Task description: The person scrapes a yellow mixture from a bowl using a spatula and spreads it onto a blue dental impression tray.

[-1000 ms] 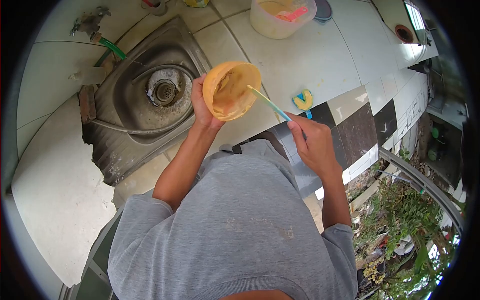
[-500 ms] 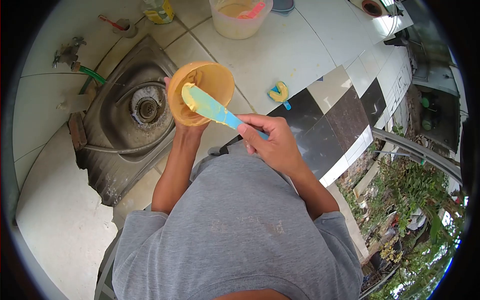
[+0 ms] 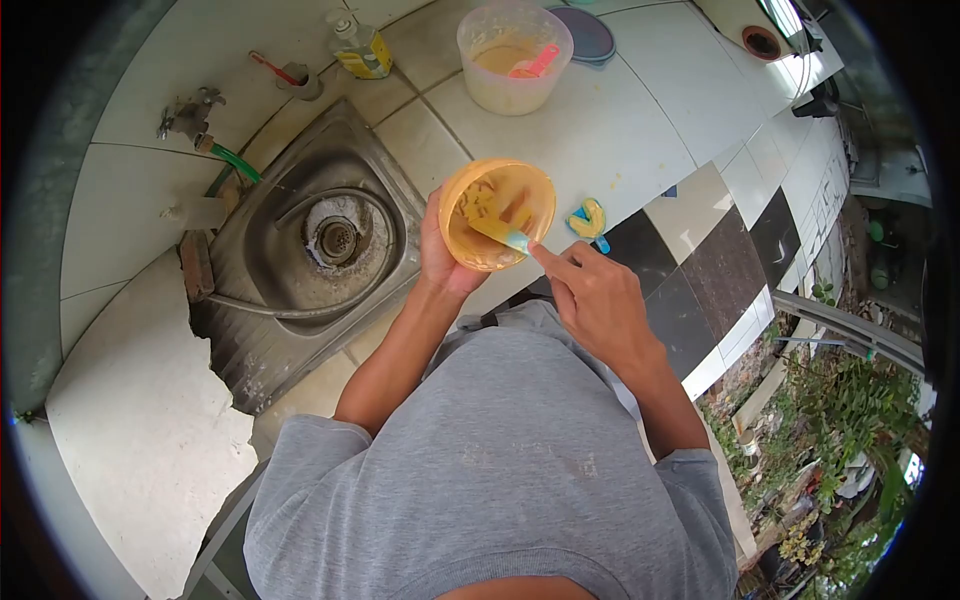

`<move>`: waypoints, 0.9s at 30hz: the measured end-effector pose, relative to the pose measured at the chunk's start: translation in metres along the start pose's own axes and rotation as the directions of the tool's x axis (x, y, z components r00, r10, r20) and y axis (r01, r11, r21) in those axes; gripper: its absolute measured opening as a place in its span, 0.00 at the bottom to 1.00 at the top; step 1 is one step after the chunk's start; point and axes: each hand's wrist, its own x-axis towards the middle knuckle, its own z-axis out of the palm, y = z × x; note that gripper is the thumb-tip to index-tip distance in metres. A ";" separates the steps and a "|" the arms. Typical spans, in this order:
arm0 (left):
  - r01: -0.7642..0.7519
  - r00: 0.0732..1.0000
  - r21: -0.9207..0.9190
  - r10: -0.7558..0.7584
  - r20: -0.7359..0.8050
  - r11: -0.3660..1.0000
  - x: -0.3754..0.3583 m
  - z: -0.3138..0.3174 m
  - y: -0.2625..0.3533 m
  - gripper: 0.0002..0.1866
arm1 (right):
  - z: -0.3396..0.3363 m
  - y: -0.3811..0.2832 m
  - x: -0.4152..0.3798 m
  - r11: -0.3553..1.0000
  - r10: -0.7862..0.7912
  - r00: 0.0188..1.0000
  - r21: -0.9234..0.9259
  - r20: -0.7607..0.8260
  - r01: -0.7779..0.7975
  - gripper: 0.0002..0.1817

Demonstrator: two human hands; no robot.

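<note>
An orange bowl (image 3: 533, 190) is held at its left side by my left hand (image 3: 441, 250), tilted so that its inside shows. Yellowish paste is smeared over the inner wall. My right hand (image 3: 600, 305) is closed around a light-blue spatula (image 3: 514, 238), whose paste-coated blade lies inside the bowl. Right of the bowl, a small blue tray (image 3: 588, 222) with a curved piece of yellow material in it rests on the white tiles.
A metal sink (image 3: 270, 240) lies to the left, with a tap (image 3: 190, 118) and green hose (image 3: 236, 162). Behind stand a clear tub (image 3: 515, 95) holding a pink scoop (image 3: 540, 62), a soap bottle (image 3: 362, 52), a blue-grey lid (image 3: 583, 38) and a cup with a red toothbrush (image 3: 275, 68).
The spatula blade has gone from above the bowl's opening down into the bowl. My right hand has turned over, knuckles up. The whole view has shifted, with the counter things further right and lower.
</note>
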 end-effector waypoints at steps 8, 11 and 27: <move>0.026 0.999 0.018 -0.026 0.018 1.000 0.004 0.000 0.012 0.26 | -0.005 0.017 0.019 0.997 -0.078 0.992 -0.019 -0.096 0.077 0.19; -0.078 0.996 0.194 0.067 0.062 0.978 0.004 0.006 0.023 0.25 | -0.009 0.021 0.018 0.989 -0.137 0.987 0.052 -0.078 0.142 0.17; -0.239 0.964 0.380 0.264 -0.015 0.894 0.007 0.015 0.026 0.25 | 0.043 0.028 0.038 0.949 0.026 0.998 0.312 0.054 -0.041 0.10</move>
